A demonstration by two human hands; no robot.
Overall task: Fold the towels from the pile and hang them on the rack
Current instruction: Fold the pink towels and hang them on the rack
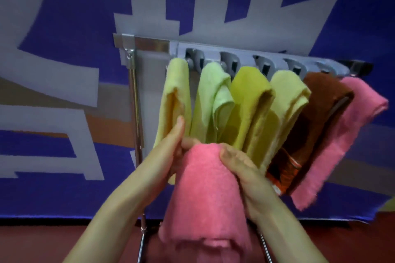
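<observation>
A folded pink towel point(205, 190) hangs down in front of me, held at its top by both hands. My left hand point(171, 147) grips its left upper edge and my right hand point(239, 166) clasps its right side. Behind it the grey rack point(235, 53) with several arms is fixed to the wall. Several towels hang on it side by side: pale yellow point(178, 92), light green point(210, 96), mustard point(248, 102), another pale yellow point(286, 94), brown point(316, 117) and pink point(350, 134). The pink towel in my hands sits low, in front of the light green and mustard ones.
A blue and grey patterned wall hanging point(64, 70) fills the background. A metal pole point(135, 102) runs down from the rack's left bracket. Thin metal legs point(142, 239) and a dark red floor point(42, 241) show at the bottom.
</observation>
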